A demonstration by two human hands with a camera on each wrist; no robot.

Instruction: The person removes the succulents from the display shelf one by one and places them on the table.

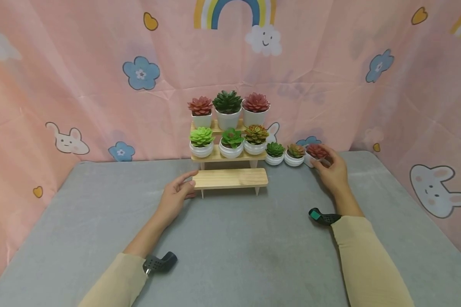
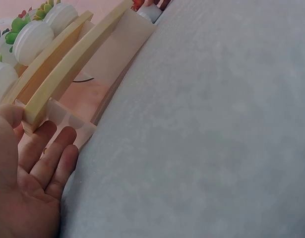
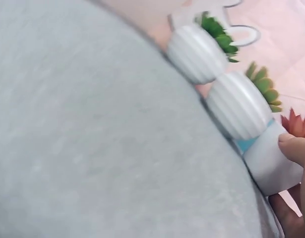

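Red plant: fake-looking succulent, dusky red pointy leaves (image 1: 316, 151), in a smooth white pot (image 3: 272, 161) that narrows toward the base. It's at the right end of a little row on the table (image 1: 234, 243), just beside a brownish plant (image 1: 296, 150), with a green plant (image 1: 275, 149) past that. Those two have rounder, ribbed pots.
Right hand: (image 1: 335, 170) thumb on one side of the smooth pot, fingers round the other, so a proper pinch. Can't tell if the base is on the table or a hair off it.
Left hand: (image 1: 175, 189) pinching the left end of the stand's bottom step, the other fingers loosely bent below.
Stand: (image 1: 230, 179) pale wood, three steps, left of the row. Top step has red, dark green, red; middle one has lime, green and a yellowy-brown one.
Right wrist cam bonus: you get the thumb pressed on the pot wall, which the head view mostly hides behind fingers.
Left wrist cam bonus: shows fingertips under the step and the wide, whitish legs (image 2: 115, 47), but cuts off part of the upper plants. Head view gets all six.
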